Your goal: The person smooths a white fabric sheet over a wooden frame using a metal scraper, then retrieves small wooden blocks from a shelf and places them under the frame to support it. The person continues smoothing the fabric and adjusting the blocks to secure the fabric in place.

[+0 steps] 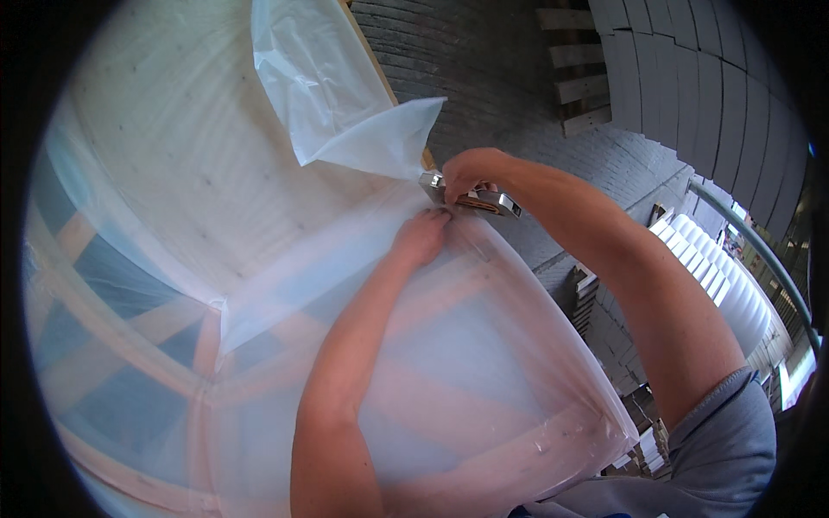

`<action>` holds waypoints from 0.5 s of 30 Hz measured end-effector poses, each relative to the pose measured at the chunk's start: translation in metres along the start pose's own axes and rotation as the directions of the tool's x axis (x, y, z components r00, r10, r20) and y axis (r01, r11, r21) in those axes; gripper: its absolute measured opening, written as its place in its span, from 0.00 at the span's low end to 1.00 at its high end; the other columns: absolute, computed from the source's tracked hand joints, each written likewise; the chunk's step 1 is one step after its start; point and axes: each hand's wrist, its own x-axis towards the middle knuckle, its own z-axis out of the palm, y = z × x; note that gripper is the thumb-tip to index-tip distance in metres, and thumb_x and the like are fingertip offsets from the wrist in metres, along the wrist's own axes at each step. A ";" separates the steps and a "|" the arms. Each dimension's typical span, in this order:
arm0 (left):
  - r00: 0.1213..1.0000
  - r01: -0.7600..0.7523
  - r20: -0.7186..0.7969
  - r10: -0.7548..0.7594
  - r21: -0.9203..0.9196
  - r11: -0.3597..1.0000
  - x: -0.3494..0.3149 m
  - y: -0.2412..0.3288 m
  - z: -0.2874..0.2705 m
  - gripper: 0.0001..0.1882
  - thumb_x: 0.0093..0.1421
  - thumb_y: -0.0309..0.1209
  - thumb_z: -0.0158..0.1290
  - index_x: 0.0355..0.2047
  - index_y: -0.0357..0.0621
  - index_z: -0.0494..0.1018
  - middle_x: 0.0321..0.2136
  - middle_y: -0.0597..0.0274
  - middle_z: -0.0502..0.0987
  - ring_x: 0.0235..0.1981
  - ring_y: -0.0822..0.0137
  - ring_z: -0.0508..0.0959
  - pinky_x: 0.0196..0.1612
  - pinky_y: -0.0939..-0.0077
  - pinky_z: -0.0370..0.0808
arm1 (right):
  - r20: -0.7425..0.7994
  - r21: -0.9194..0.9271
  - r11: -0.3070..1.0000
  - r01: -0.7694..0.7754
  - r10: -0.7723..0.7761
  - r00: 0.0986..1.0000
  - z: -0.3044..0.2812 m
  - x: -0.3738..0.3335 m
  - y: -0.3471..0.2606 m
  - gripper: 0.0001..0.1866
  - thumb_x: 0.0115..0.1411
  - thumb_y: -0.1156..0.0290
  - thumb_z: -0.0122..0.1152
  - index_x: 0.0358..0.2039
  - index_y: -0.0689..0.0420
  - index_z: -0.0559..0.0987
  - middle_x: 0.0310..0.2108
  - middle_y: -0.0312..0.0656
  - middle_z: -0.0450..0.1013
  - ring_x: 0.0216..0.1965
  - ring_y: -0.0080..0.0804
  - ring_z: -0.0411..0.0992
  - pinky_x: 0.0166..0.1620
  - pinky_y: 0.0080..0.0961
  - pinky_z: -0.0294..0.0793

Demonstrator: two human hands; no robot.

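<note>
A translucent plastic sheet (414,406) is stretched over a wooden frame (285,375), whose pinkish boards show through it. My right hand (471,171) is closed around a metal staple gun (503,205), holding it at the frame's upper edge. The tool's front end rests at or very near the sheet there. Just below it, my left hand (420,237) has its fingers bent and pressed together on the sheet at that same edge. A loose flap of the plastic (337,104) hangs folded over a pale wooden panel (181,147), beyond my hands.
Grey paved floor (484,86) lies beyond the frame. A wooden pallet (577,65) and stacked grey boards (691,78) stand at the far right. Nearer on the right are a pile of white rounded pieces (712,281) and a curved metal rail (764,250).
</note>
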 end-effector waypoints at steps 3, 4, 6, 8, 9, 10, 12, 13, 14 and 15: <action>1.000 0.017 -0.017 -0.018 -0.014 1.000 0.003 0.001 0.009 0.22 0.59 0.25 0.42 0.54 0.43 0.67 0.58 0.54 0.67 0.59 0.54 0.65 0.60 0.62 0.66 | -0.019 -0.066 0.998 0.023 -0.024 1.000 0.002 0.005 -0.003 0.20 0.49 0.60 0.62 0.41 0.57 0.82 0.36 0.46 0.78 0.35 0.43 0.76 0.36 0.39 0.75; 0.999 0.050 -0.013 -0.051 -0.029 0.998 0.005 0.002 0.012 0.21 0.59 0.25 0.42 0.54 0.42 0.67 0.58 0.54 0.67 0.59 0.54 0.65 0.59 0.62 0.67 | -0.030 -0.090 0.995 0.047 -0.050 0.998 0.003 0.007 -0.003 0.20 0.49 0.60 0.62 0.40 0.57 0.82 0.36 0.46 0.78 0.35 0.43 0.76 0.37 0.39 0.75; 0.998 0.054 -0.018 -0.054 -0.031 0.998 0.007 0.001 0.017 0.21 0.59 0.25 0.42 0.54 0.42 0.67 0.58 0.53 0.67 0.59 0.53 0.65 0.59 0.62 0.67 | -0.074 -0.152 0.983 0.104 -0.117 0.990 0.004 0.010 -0.003 0.20 0.49 0.61 0.62 0.41 0.58 0.82 0.38 0.48 0.78 0.36 0.45 0.76 0.38 0.39 0.75; 0.999 -0.016 -0.052 0.016 -0.012 1.000 0.008 -0.001 0.020 0.21 0.59 0.25 0.42 0.54 0.43 0.67 0.58 0.53 0.66 0.59 0.53 0.65 0.59 0.62 0.67 | -0.124 -0.243 0.957 0.158 -0.192 0.974 0.003 0.012 -0.003 0.22 0.48 0.61 0.63 0.43 0.60 0.81 0.39 0.51 0.78 0.38 0.48 0.77 0.40 0.38 0.76; 0.997 -0.030 -0.066 0.028 -0.029 0.999 0.007 -0.003 0.021 0.21 0.59 0.25 0.42 0.54 0.43 0.67 0.58 0.53 0.66 0.59 0.53 0.66 0.59 0.62 0.67 | -0.125 -0.227 0.958 0.175 -0.207 0.970 0.002 0.013 -0.003 0.22 0.48 0.61 0.63 0.42 0.60 0.81 0.40 0.51 0.78 0.39 0.48 0.76 0.40 0.39 0.75; 0.994 -0.058 -0.096 0.053 -0.049 0.997 0.007 -0.004 0.021 0.21 0.59 0.25 0.43 0.54 0.43 0.68 0.58 0.52 0.66 0.59 0.53 0.66 0.59 0.62 0.67 | -0.115 -0.221 0.958 0.181 -0.210 0.971 0.000 0.013 -0.002 0.22 0.48 0.61 0.63 0.41 0.60 0.81 0.41 0.51 0.77 0.39 0.48 0.76 0.40 0.39 0.75; 0.992 -0.068 -0.111 0.060 -0.075 0.995 0.005 -0.007 0.019 0.22 0.59 0.25 0.43 0.54 0.43 0.68 0.58 0.52 0.66 0.59 0.52 0.66 0.59 0.63 0.66 | -0.086 -0.268 0.944 0.191 -0.221 0.972 -0.003 0.013 -0.002 0.21 0.48 0.61 0.63 0.41 0.60 0.82 0.41 0.51 0.77 0.40 0.48 0.76 0.41 0.40 0.75; 0.994 -0.048 -0.098 0.040 -0.084 0.995 0.005 -0.008 0.017 0.22 0.59 0.26 0.43 0.54 0.43 0.68 0.58 0.52 0.66 0.58 0.52 0.67 0.59 0.63 0.66 | -0.063 -0.326 0.925 0.194 -0.226 0.972 -0.005 0.013 -0.001 0.21 0.48 0.61 0.63 0.41 0.60 0.82 0.41 0.50 0.77 0.40 0.48 0.76 0.41 0.41 0.75; 0.996 -0.025 -0.084 0.017 -0.097 0.995 0.005 -0.007 0.016 0.22 0.59 0.26 0.43 0.54 0.43 0.68 0.58 0.52 0.66 0.58 0.52 0.67 0.59 0.63 0.66 | -0.049 -0.383 0.900 0.209 -0.246 0.968 -0.005 0.012 0.000 0.21 0.48 0.61 0.63 0.40 0.59 0.82 0.41 0.50 0.77 0.41 0.47 0.76 0.41 0.41 0.75; 0.997 -0.024 -0.080 0.016 -0.106 0.994 0.005 -0.007 0.014 0.22 0.59 0.26 0.43 0.54 0.42 0.68 0.58 0.52 0.67 0.58 0.52 0.67 0.59 0.63 0.66 | -0.043 -0.348 0.921 0.172 -0.199 0.979 -0.005 0.012 0.001 0.20 0.47 0.61 0.64 0.40 0.58 0.83 0.40 0.49 0.78 0.39 0.46 0.76 0.41 0.40 0.75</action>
